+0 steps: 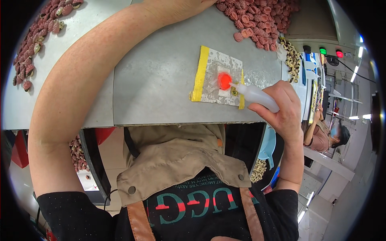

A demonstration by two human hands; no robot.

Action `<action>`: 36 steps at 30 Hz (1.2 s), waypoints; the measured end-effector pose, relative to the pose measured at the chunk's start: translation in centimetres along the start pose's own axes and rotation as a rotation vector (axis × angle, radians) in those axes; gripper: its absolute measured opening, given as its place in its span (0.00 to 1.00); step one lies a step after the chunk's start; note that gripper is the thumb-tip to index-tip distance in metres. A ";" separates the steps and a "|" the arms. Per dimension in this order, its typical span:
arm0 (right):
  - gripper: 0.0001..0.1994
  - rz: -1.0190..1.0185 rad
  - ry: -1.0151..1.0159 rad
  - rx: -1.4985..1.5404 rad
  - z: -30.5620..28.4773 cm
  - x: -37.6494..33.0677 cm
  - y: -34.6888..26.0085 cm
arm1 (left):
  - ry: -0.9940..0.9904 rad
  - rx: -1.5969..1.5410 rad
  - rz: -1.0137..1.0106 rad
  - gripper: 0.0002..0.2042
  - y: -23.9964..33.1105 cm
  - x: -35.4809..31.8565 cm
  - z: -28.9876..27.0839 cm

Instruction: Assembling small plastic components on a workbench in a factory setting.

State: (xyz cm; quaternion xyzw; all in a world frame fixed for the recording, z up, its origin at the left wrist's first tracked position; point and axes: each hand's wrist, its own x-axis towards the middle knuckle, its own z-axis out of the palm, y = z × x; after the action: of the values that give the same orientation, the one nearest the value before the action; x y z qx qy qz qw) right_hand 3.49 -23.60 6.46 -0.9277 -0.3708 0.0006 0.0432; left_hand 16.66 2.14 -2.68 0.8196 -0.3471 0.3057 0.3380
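My right hand [283,106] grips a small white squeeze bottle [254,95] with its nozzle pointing left at a glowing red spot [224,80]. The spot sits on a worn pad edged with yellow tape [200,73] on the grey metal table [161,72]. My left arm stretches far up across the table; my left hand [173,8] reaches the top edge of the view next to a heap of small reddish ribbed parts [257,18]. Its fingers are cut off by the frame.
More reddish parts [34,40] lie along the table's far left. Pale ring-shaped pieces [291,58] are piled at the right beside a panel with green [322,51] and red [339,54] lights. Another person [327,134] sits at the right.
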 end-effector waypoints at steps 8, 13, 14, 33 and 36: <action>0.18 0.151 0.167 0.273 2.5 -1.5 0.1 | -0.031 0.010 -0.040 0.08 0.0 0.4 -1.4; 0.17 0.403 0.264 0.566 2.1 -3.9 0.2 | 0.005 -0.002 0.062 0.10 1.0 2.7 -0.7; 0.17 0.487 0.249 0.711 2.5 -3.9 0.2 | 0.022 0.011 0.055 0.09 0.4 2.1 -0.7; 0.24 1.249 0.834 0.223 2.4 -20.0 29.3 | 0.000 0.113 -0.131 0.07 4.1 4.2 0.9; 0.28 1.204 0.917 -0.044 4.0 -17.8 29.9 | -0.030 0.226 -0.016 0.06 3.6 4.2 1.0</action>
State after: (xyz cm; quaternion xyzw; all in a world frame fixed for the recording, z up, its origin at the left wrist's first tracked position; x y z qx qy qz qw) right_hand 11.04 -57.10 -0.53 -0.8781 0.2549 -0.3691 0.1668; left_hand 16.52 -2.00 1.05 0.8597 -0.3088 0.3280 0.2407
